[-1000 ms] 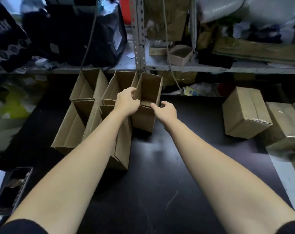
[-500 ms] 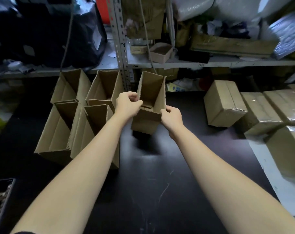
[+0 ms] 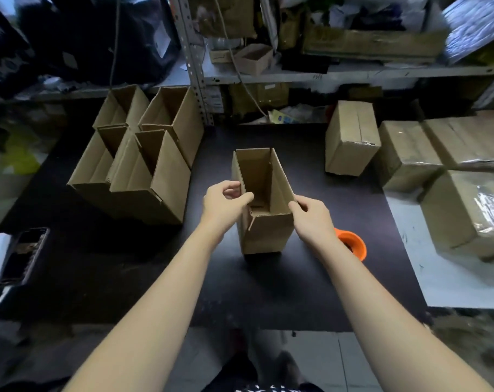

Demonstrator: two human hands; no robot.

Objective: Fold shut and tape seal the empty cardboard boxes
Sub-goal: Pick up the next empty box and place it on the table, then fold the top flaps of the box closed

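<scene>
Holding the open box point(image 3: 264, 230) upright at frame centre on the bench point(image 3: 268, 292) — flaps up, ready to fold. Left hand point(image 3: 224, 205) pinches the left flap, right hand point(image 3: 313, 219) grips the right flap's near edge; both forearms reach straight in. Orange tape roll point(image 3: 351, 244) sits by the right wrist — probably staged for sealing.
</scene>
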